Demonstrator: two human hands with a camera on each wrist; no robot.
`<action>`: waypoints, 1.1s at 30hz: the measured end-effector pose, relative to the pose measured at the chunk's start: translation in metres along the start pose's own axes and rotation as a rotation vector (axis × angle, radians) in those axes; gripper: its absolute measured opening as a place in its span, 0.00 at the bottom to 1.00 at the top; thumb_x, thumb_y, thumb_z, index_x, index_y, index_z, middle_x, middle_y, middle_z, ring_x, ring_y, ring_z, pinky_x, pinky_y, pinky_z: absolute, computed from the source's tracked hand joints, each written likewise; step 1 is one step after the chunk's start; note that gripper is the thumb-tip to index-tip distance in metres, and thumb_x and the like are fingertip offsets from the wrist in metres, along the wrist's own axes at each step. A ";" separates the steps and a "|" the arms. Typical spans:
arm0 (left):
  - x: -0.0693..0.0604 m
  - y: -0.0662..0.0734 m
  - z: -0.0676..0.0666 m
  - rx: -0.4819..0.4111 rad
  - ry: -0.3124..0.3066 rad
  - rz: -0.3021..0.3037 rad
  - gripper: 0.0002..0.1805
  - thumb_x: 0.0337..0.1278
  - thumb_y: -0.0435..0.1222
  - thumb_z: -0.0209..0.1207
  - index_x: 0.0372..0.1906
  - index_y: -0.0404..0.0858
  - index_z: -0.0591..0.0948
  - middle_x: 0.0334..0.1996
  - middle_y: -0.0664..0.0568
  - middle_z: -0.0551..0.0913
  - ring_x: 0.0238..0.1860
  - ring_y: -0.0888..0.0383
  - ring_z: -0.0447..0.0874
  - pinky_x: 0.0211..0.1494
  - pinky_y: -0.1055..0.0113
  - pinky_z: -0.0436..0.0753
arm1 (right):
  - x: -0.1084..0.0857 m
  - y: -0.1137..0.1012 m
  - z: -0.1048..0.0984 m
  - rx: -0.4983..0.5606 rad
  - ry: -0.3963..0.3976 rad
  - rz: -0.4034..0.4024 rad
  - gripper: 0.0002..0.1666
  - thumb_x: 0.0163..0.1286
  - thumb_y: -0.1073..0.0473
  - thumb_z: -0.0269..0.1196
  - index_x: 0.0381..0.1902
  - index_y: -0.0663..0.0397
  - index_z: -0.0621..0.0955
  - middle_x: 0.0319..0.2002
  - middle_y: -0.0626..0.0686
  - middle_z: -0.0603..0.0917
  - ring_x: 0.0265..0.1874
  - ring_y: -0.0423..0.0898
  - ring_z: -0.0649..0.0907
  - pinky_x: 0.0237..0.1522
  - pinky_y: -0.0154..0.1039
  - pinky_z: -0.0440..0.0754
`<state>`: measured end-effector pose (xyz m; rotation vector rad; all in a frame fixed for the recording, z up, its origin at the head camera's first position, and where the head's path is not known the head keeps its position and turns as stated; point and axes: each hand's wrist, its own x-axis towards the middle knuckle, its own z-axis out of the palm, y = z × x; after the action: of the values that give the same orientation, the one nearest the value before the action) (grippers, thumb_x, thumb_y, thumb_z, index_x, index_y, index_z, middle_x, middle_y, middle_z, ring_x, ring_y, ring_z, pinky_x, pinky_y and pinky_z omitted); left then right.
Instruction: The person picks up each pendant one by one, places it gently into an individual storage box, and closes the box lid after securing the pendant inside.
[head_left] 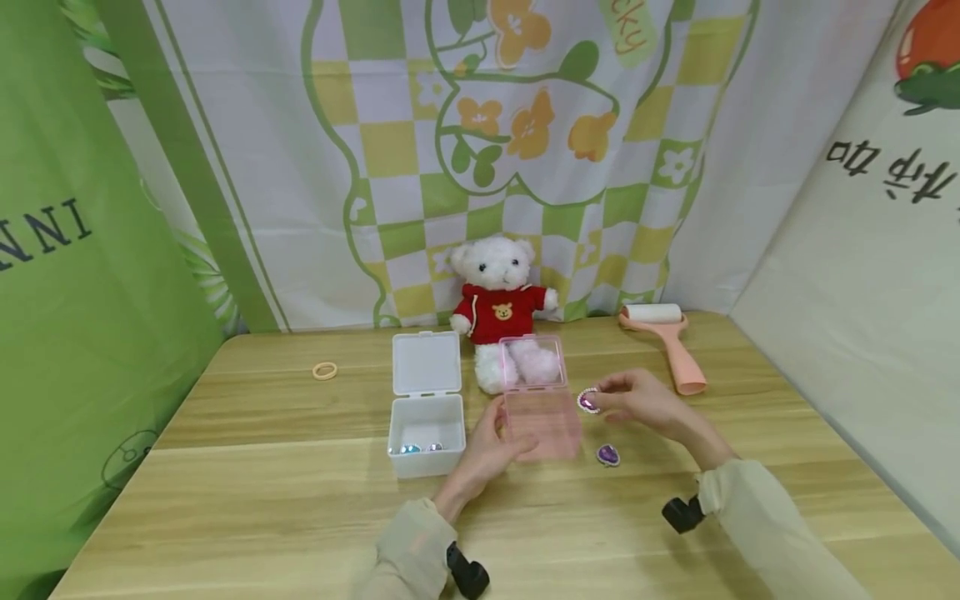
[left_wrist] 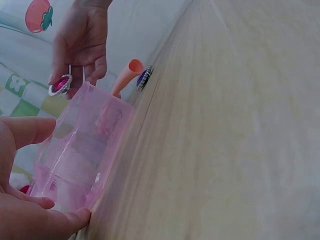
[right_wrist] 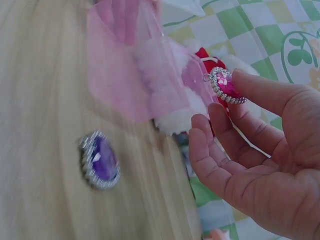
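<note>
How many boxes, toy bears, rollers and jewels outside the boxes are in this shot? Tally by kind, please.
Boxes: 2 (white box, pink box)
Toy bears: 1 (white bear)
Rollers: 1 (peach-handled roller)
Jewels outside the boxes: 2 (pink jewel, purple jewel)
Total: 6

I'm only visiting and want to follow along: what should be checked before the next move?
1. Held gem pinched in the right hand: ok.
2. Pink box with its lid open: ok.
3. Left hand holding the pink box: ok.
4. Held gem above the pink box: not ok, it is off to the right.
5. Pinch firm enough: cannot tell.
6. Purple gem picked up: not ok, on the table.
</note>
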<state>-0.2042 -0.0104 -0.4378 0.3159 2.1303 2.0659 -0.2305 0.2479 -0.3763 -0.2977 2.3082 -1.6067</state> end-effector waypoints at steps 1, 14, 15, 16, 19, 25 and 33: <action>0.000 0.000 0.000 -0.002 0.001 0.002 0.44 0.48 0.29 0.67 0.71 0.32 0.58 0.61 0.35 0.70 0.58 0.40 0.70 0.60 0.47 0.71 | 0.002 -0.002 0.001 0.002 -0.007 -0.003 0.19 0.67 0.59 0.63 0.45 0.72 0.78 0.39 0.53 0.81 0.40 0.47 0.82 0.48 0.52 0.80; 0.002 -0.004 0.001 0.031 0.013 0.008 0.44 0.49 0.31 0.68 0.71 0.31 0.58 0.62 0.34 0.69 0.61 0.40 0.68 0.61 0.47 0.70 | 0.033 -0.018 0.026 0.061 -0.078 -0.014 0.14 0.65 0.63 0.64 0.42 0.71 0.79 0.36 0.53 0.82 0.41 0.52 0.82 0.50 0.55 0.78; 0.002 -0.004 0.001 0.034 0.014 0.007 0.44 0.49 0.32 0.68 0.71 0.31 0.58 0.62 0.34 0.68 0.62 0.40 0.67 0.62 0.47 0.69 | 0.036 -0.018 0.029 0.059 -0.088 -0.016 0.14 0.65 0.63 0.64 0.42 0.71 0.79 0.36 0.53 0.82 0.40 0.52 0.82 0.50 0.55 0.78; 0.002 -0.004 0.001 0.037 0.016 0.004 0.45 0.49 0.32 0.68 0.71 0.31 0.58 0.63 0.33 0.67 0.63 0.40 0.66 0.63 0.46 0.68 | 0.038 -0.019 0.031 0.053 -0.098 -0.019 0.13 0.65 0.63 0.64 0.41 0.70 0.79 0.36 0.53 0.82 0.40 0.51 0.82 0.50 0.56 0.78; 0.002 -0.005 0.001 0.042 0.019 -0.004 0.45 0.50 0.34 0.68 0.71 0.31 0.58 0.64 0.33 0.66 0.64 0.39 0.64 0.64 0.45 0.66 | 0.045 -0.019 0.038 0.041 -0.121 -0.025 0.13 0.64 0.64 0.64 0.41 0.71 0.80 0.34 0.52 0.83 0.38 0.50 0.83 0.51 0.57 0.77; 0.003 -0.006 0.001 0.075 0.026 -0.005 0.42 0.51 0.35 0.68 0.70 0.33 0.60 0.61 0.36 0.69 0.62 0.42 0.66 0.62 0.48 0.68 | 0.056 -0.019 0.050 -0.028 -0.179 -0.052 0.12 0.64 0.63 0.64 0.37 0.70 0.81 0.29 0.49 0.83 0.30 0.44 0.81 0.39 0.45 0.82; 0.003 -0.005 0.000 0.082 0.023 0.014 0.39 0.50 0.34 0.67 0.68 0.35 0.63 0.57 0.41 0.73 0.56 0.46 0.70 0.56 0.53 0.71 | 0.062 -0.018 0.059 -0.085 -0.247 -0.077 0.09 0.63 0.66 0.65 0.33 0.71 0.81 0.25 0.49 0.82 0.25 0.42 0.79 0.30 0.35 0.79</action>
<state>-0.2075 -0.0101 -0.4426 0.3201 2.2366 2.0021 -0.2670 0.1693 -0.3868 -0.5774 2.2018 -1.4178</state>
